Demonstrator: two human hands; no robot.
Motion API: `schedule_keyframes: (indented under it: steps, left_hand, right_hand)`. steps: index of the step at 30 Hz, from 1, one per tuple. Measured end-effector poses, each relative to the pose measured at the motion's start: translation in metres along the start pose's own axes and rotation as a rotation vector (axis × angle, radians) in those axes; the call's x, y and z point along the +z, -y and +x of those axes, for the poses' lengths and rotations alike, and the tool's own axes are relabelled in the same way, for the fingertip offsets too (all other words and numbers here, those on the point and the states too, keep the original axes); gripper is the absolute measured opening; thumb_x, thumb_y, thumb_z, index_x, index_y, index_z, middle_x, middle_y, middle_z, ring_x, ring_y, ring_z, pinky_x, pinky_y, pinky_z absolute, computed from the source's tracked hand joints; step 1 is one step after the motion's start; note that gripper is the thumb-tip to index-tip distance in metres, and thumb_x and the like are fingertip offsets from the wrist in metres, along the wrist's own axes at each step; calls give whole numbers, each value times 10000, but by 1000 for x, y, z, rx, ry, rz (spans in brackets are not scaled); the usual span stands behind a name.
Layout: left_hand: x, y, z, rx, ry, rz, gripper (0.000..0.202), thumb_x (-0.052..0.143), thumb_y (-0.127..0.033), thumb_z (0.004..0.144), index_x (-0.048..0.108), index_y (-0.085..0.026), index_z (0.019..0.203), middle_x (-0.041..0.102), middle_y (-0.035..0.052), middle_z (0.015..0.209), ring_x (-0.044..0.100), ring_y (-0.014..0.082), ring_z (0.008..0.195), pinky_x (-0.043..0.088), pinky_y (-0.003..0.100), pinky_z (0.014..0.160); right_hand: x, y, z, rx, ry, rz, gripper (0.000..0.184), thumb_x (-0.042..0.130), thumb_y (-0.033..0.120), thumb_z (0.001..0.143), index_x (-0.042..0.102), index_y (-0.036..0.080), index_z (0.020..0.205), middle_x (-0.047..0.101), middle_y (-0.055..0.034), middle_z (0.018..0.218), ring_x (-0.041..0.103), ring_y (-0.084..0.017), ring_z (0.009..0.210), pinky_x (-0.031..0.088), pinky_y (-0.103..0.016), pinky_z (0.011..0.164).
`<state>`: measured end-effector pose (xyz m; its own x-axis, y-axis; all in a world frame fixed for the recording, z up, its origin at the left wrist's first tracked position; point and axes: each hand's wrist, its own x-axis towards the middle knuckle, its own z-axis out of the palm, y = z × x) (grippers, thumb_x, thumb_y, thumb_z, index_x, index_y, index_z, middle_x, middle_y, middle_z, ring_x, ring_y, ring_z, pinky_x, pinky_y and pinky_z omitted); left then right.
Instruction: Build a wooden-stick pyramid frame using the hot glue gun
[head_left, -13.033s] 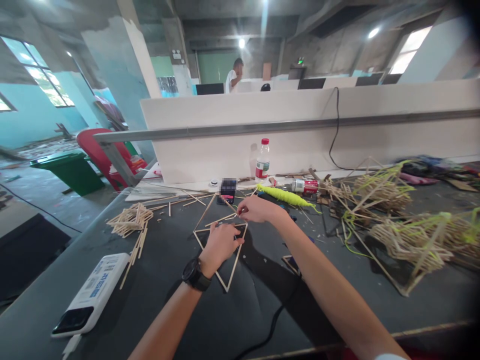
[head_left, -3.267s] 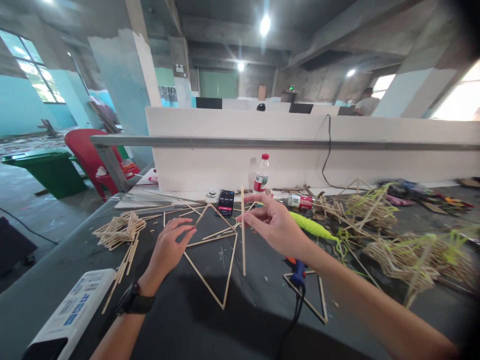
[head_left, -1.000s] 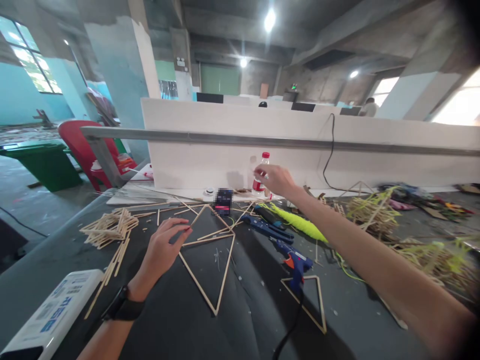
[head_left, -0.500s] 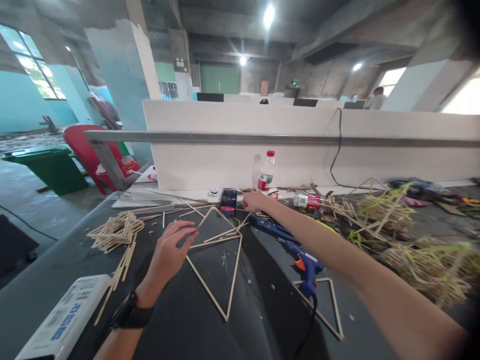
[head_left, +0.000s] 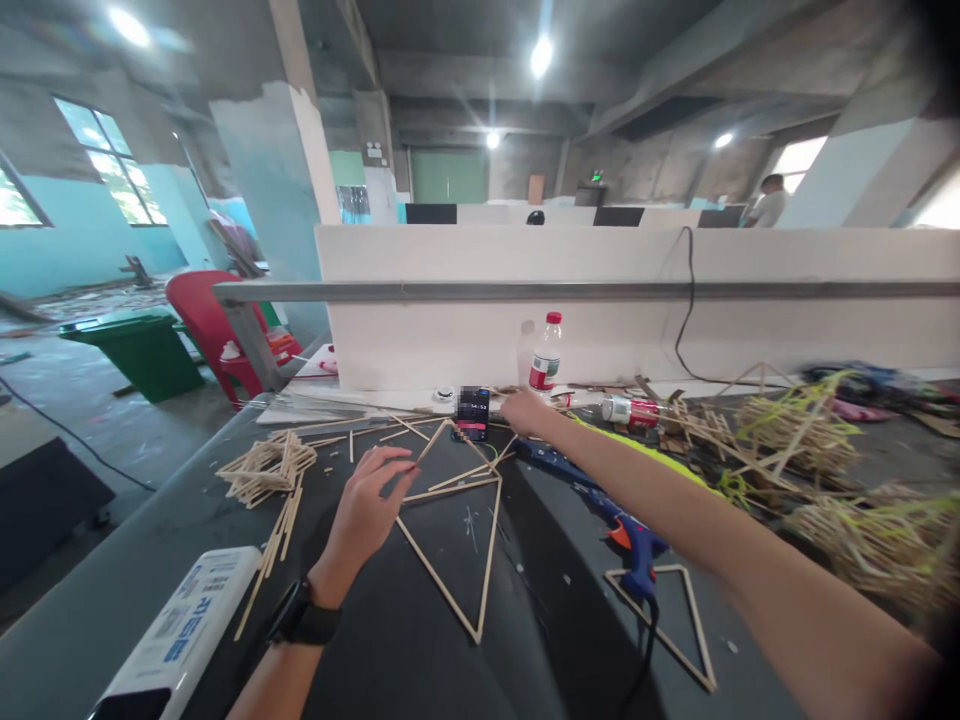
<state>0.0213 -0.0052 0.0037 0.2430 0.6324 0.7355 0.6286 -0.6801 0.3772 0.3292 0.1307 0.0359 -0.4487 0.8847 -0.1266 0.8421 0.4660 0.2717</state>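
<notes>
My left hand (head_left: 369,500), wearing a black wristwatch (head_left: 304,612), pinches a thin wooden stick (head_left: 433,442) between thumb and fingertips. That stick forms the left side of an upper triangle; below it lies a larger triangle of wooden sticks (head_left: 489,560), its point towards me. My right hand (head_left: 531,412) reaches far forward, just right of a phone (head_left: 471,412) that stands upright with its screen lit. Its fingers look curled together, but their tips are hidden. Under my right forearm lies a blue glue gun (head_left: 637,555), resting over a smaller stick triangle (head_left: 699,620).
Loose sticks (head_left: 270,468) are heaped at left, near a white box (head_left: 184,625). A red-capped bottle (head_left: 546,355) stands by the white partition (head_left: 450,345); another bottle (head_left: 634,411) lies on its side. Bundles of sticks (head_left: 877,535) crowd the right. A cord trails from the glue gun.
The view has shifted, so the table's contents appear further right and the ceiling shows more. Both hands keep nearly the same places relative to the sticks and phone.
</notes>
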Motion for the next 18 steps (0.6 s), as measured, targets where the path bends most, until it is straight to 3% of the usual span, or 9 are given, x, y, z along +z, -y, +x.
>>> schedule_keyframes:
  steps: [7, 13, 18]
  left_hand:
    - [0, 0, -1, -5, 7, -25, 102, 609, -247, 938, 709, -228, 946, 682, 67, 1062, 624, 214, 1028, 482, 416, 949]
    - [-1, 0, -1, -2, 2, -10, 96, 610, -237, 935, 705, -229, 928, 689, 57, 1050, 633, 212, 1020, 461, 441, 993]
    - [-1, -1, -1, -10, -3, -18, 97, 613, -238, 932, 710, -228, 940, 685, 66, 1055, 626, 217, 1018, 490, 416, 941]
  right_hand:
    - [1, 1, 2, 27, 92, -70, 350, 622, 342, 958, 594, 159, 1254, 612, -109, 1253, 638, -236, 1048, 550, -439, 877]
    - [3, 3, 2, 54, 73, -83, 354, 624, 341, 957, 591, 160, 1259, 609, -109, 1257, 636, -239, 1053, 548, -443, 880]
    - [-13, -5, 4, 53, -15, -23, 351, 621, 347, 959, 591, 159, 1253, 612, -107, 1249, 640, -233, 1039, 553, -443, 872]
